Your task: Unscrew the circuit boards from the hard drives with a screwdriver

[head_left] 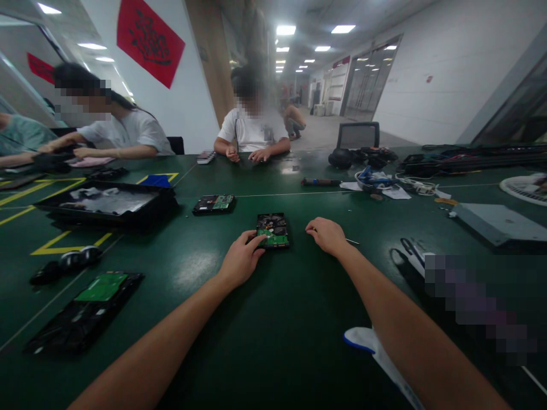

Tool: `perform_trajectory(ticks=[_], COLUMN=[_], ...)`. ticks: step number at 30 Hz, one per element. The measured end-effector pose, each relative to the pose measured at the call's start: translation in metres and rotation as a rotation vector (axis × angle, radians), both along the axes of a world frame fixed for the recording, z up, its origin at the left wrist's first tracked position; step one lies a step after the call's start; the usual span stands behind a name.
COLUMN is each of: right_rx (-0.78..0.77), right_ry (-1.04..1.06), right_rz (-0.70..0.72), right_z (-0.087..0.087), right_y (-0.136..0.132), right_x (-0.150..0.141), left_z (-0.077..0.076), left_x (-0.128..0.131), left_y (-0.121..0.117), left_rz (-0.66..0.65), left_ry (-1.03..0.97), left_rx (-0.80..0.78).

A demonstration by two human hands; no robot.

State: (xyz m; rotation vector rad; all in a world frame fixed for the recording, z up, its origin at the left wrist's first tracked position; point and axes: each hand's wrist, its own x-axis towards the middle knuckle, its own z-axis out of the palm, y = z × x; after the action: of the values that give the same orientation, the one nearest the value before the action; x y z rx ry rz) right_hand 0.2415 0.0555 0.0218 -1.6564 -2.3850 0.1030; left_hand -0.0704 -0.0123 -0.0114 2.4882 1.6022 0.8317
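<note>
A hard drive (277, 226) lies on the green table in front of me, its green circuit board facing up. My left hand (244, 255) grips its left side, with the thumb over the near corner by the board. To the right of the drive and apart from it, my right hand (327, 234) is closed in a pinch around a slim tool. The tool's thin metal shaft (352, 242) sticks out past the right side of the hand, and a small yellow bit shows at the fingertips. Most of this tool is hidden by the hand.
More hard drives lie around: one (213, 204) farther back, another (92, 307) at near left. A black tray (106, 208) stands at left, a grey metal box (502, 223) at right. A white-and-blue item (361, 337) lies under my right forearm. Across the table sits a person (252, 128).
</note>
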Motion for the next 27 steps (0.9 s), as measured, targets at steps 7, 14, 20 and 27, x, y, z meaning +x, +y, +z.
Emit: perform_trajectory(ticks=[7, 14, 20, 27], right_rx=[0.003, 0.07, 0.006, -0.034], right_ry=[-0.045, 0.057, 0.01, 0.016], right_rz=[0.01, -0.109, -0.165, -0.15], right_z=[-0.001, 0.007, 0.004, 0.007], right_y=[-0.004, -0.001, -0.002, -0.007], right_x=[-0.007, 0.014, 0.028, 0.023], left_z=[-0.001, 0.0, -0.002, -0.001], left_x=[0.0, 0.0, 0.0, -0.001], left_y=[0.0, 0.0, 0.002, 0.001], left_rz=[0.012, 0.0, -0.006, -0.012], left_ry=[-0.005, -0.007, -0.002, 0.006], left_rx=[-0.007, 0.002, 0.01, 0.007])
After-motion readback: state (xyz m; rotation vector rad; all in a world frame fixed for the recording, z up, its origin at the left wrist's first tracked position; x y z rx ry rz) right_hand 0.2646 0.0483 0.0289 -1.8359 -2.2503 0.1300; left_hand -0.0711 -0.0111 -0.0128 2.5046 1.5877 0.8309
